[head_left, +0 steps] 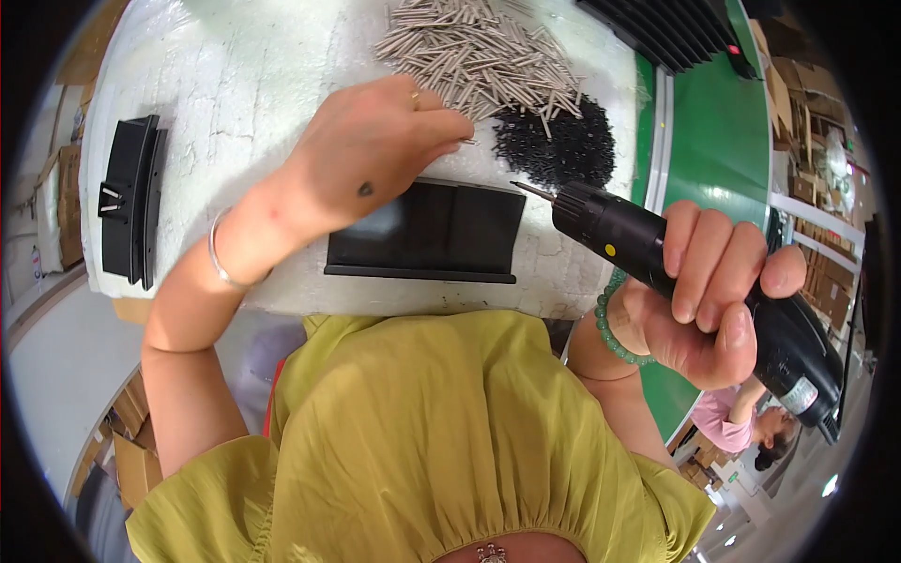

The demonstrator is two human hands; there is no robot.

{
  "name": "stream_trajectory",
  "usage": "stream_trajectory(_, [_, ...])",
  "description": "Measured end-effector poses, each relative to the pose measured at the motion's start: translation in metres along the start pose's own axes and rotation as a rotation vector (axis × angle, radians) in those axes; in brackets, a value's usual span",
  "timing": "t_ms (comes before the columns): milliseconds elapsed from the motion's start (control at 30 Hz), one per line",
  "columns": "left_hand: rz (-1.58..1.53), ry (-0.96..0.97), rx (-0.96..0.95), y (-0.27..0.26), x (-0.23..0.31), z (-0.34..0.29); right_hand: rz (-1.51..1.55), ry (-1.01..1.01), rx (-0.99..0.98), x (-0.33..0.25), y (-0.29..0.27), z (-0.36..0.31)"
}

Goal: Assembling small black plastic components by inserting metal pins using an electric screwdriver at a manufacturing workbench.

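My left hand (375, 145) is closed in a pinch above the far edge of a black rectangular panel (422, 239). A small silvery tip, apparently a metal pin (470, 142), shows at its fingertips; most of it is hidden. My right hand (713, 291) wraps round a black electric screwdriver (610, 225), its bit pointing left, just off the panel's far right corner. Beyond the panel lies a heap of silvery metal pins (479, 61). A pile of small black screws (563, 145) sits beside it, near the screwdriver's bit.
Foam-like white sheeting (235, 56) covers the worktop. At the left stands a black part (131, 202) with small silvery pieces on it. Black ribbed parts (671, 33) are at the far right, on a green surface (709, 131). Another person in pink (727, 422) is at the lower right.
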State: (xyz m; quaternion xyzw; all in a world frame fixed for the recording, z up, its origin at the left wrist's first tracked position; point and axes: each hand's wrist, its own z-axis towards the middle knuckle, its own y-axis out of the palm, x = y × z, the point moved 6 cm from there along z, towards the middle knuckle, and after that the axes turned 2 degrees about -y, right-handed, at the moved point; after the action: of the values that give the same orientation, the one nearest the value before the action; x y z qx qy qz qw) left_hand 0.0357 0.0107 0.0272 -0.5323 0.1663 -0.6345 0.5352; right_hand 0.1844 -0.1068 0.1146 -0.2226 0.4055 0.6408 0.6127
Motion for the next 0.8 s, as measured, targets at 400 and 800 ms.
stream_trajectory(400, [-0.122, -0.350, 0.203, -0.006, 0.013, -0.064, -0.017, 0.115, -0.286, 0.029, 0.040, 0.002])
stream_trajectory(800, [-0.171, -0.377, 0.250, -0.003, 0.013, -0.061, 0.001, 0.125, -0.275, 0.039, 0.045, 0.001])
